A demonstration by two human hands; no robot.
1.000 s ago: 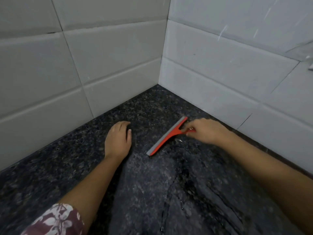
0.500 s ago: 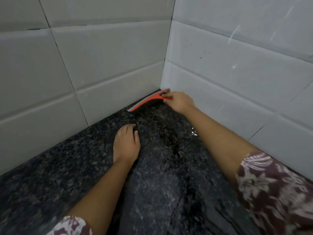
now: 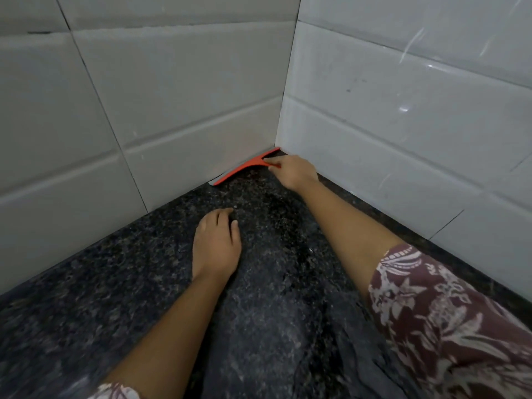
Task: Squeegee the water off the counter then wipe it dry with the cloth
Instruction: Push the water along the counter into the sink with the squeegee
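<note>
A person's left hand [image 3: 216, 243] rests palm-down, fingers loosely together and holding nothing, on the dark speckled stone desk [image 3: 86, 298] at centre frame, while the right hand [image 3: 292, 171], up and to the right of it, pinches the short handle of a red squeegee [image 3: 244, 168] tucked into the corner where the two white tiled walls [image 3: 172, 96] meet. The tool looks light and stiff in its plastic frame, with a soft grey blade along its far edge lying against the left wall's base; the handle stub at mid-bar appears the natural place to hold it, though wet fingers could slip. Walls close off the top and right, so open room for a stroke lies toward the lower frame, across the desk's glistening centre. No cloth can be made out for certain.
</note>
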